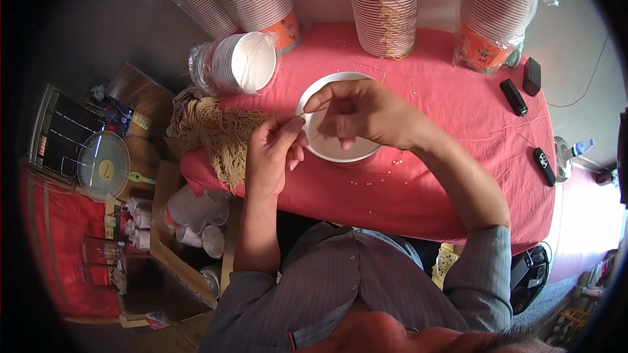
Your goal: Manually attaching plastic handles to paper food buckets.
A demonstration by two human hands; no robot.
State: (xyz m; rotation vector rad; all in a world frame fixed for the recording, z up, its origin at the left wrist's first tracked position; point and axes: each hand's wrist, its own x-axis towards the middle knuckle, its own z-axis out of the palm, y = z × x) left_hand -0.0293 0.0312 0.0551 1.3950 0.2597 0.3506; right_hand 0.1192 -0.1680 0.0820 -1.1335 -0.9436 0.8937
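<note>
My left hand [273,150] is closed in a pinch, its thumb and forefinger meeting at the left rim of a white round tub [353,153]. Over the tub, my right hand [366,114] curls its fingers, with one fingertip almost touching the left hand's pinch. Whatever sits between the fingertips is too small to make out. Part of the tub's inside is hidden under the right hand. Left of my left hand lies a heap of beige stringy strands [219,134], spread over the table's edge.
Stacks of paper tubs [384,23] stand along the back of the red-covered table [445,176]. A wrapped stack of white bowls [245,64] lies at back left. Small pale bits [392,171] dot the cloth. Black devices [513,97] lie right. An open carton [173,255] stands lower left.
</note>
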